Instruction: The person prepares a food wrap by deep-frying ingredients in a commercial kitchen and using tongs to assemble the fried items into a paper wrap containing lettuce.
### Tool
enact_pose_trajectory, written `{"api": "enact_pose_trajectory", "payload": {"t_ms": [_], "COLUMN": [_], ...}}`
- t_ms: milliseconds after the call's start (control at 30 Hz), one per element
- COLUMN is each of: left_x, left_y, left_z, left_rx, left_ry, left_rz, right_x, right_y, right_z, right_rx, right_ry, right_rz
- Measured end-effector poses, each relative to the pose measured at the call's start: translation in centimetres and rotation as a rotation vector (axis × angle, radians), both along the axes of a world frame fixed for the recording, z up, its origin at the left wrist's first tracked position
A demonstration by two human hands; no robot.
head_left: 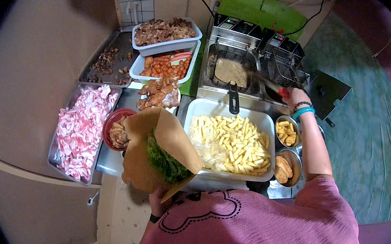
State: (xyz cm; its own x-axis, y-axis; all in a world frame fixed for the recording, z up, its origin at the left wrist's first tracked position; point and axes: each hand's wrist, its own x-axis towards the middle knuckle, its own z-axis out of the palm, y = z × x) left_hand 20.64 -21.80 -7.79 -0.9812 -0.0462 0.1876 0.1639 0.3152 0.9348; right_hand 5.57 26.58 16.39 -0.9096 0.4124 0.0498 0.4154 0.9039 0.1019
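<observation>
My left hand (156,201), mostly hidden, grips the bottom of an open brown paper bag (133,129) with green leaf lettuce (163,157) inside. My right hand (295,97), closed, reaches over the fryer's near edge. It holds a long, thin tool with a red part (284,93); its far end is blurred, so I cannot tell its kind. That end points at the fryer basket (232,72), which sits in pale, frothy oil with its black handle (234,99) toward me. Below lies a white tub (268,123) of cut potato fries (236,141).
A second fryer basket (282,68) stands right of the first. Metal cups of nuggets (286,133) and a breaded piece (283,169) flank the fries. Leftward are a tray of raw sliced meat (79,135), a red bowl (109,127), small sausages (170,67) and cooked meat (163,30).
</observation>
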Motion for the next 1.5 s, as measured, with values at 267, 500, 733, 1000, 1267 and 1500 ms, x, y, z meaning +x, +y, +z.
{"api": "enact_pose_trajectory", "payload": {"t_ms": [267,500,733,1000,1267,1500], "left_x": [1.6,0.2,0.1,0.8,-0.3,1.2], "left_y": [-2.3,0.0,-0.6,-0.4,1.9,-0.1], "left_z": [-7.1,4.5,2.3,4.6,10.8,5.6], "left_rx": [0.11,-0.375,-0.459,-0.352,-0.172,-0.202], "left_ry": [-0.164,-0.1,-0.177,-0.148,-0.21,-0.26], "left_rz": [0.049,-0.052,-0.104,0.047,0.08,0.183], "right_x": [-2.1,-5.7,-5.0,4.2,8.1,7.4], "right_y": [3.1,8.4,-0.3,-15.2,-20.5,-20.8], "right_z": [5.1,2.5,-0.1,-9.3,-15.0,-9.5], "right_rx": [0.01,-0.006,-0.304,-0.815,-0.502,-0.646], "right_ry": [0.012,-0.009,0.209,-0.171,-0.015,0.364], "right_rz": [-0.352,-0.272,0.209,0.402,0.61,0.484]}}
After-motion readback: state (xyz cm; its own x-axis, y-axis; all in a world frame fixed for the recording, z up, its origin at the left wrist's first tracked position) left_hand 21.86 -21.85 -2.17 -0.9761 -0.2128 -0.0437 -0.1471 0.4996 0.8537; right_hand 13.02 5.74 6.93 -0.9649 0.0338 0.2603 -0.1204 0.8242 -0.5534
